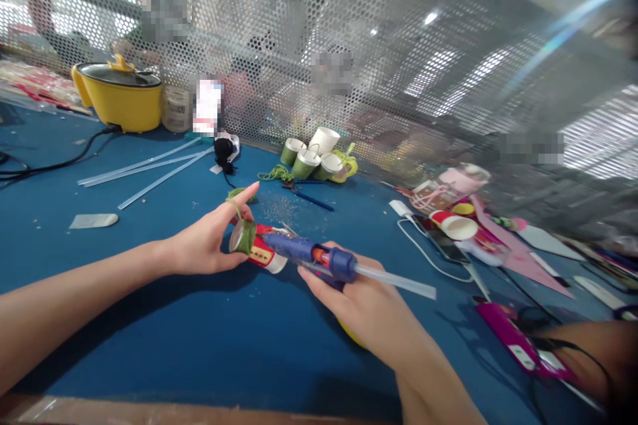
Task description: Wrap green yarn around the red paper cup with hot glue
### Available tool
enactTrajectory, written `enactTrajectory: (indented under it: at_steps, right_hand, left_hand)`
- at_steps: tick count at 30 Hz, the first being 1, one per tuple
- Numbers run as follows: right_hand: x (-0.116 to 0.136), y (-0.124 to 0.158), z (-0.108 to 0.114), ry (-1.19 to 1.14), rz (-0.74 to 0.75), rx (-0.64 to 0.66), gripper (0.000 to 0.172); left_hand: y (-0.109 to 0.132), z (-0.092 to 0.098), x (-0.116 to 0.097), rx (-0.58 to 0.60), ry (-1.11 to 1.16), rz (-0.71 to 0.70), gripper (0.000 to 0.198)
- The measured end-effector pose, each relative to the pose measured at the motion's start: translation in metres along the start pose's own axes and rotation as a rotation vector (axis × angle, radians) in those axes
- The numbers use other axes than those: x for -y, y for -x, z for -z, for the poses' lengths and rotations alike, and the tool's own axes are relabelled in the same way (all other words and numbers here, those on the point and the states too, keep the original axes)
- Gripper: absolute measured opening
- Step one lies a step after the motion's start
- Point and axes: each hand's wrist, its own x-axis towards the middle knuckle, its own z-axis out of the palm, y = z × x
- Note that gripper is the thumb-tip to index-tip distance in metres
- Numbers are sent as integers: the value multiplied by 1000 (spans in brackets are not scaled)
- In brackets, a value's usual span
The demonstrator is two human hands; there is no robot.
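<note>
My left hand point(212, 242) holds a small paper cup point(256, 249) on its side, with green cord point(239, 207) around the cup's bottom end and looped over my index finger. My right hand point(356, 298) grips a blue glue gun point(312, 254), its nozzle pointing at the cup's wrapped end. A clear glue stick point(396, 280) sticks out of the gun's back toward the right. Both hands hover just above the blue table point(174, 338).
A yellow electric pot point(119, 96) with a black cable stands far left. Spare glue sticks point(149, 172) lie behind my left hand. Green-wrapped cups point(312, 157) sit at the back. Craft pieces, a phone point(446, 245) and a pink power strip point(516, 342) crowd the right. A perforated metal screen point(399, 46) backs the table.
</note>
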Motion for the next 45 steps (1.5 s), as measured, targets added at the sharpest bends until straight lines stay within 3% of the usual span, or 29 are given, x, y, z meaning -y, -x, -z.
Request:
enactTrajectory:
  at_steps: [8,20,25,38,45]
  right_hand:
    - [0,-7,1,59,54,-61,16]
    - [-2,-8,-1,127,114,-74,17]
    - [0,-5,2,129,93,-81,16]
    - [9,0,6,-74,20,71,10]
    - [10,1,6,-103,-12,111,13]
  left_hand:
    - [-1,-2,-3,0,-38,-64,87]
    - [-1,-1,-5,19,-66,-91,86]
    - [0,-2,-1,5,-18,-42,83]
    - [-1,-5,5,-36,175,99,91]
    - [-2,-5,4,-52,165,99,82]
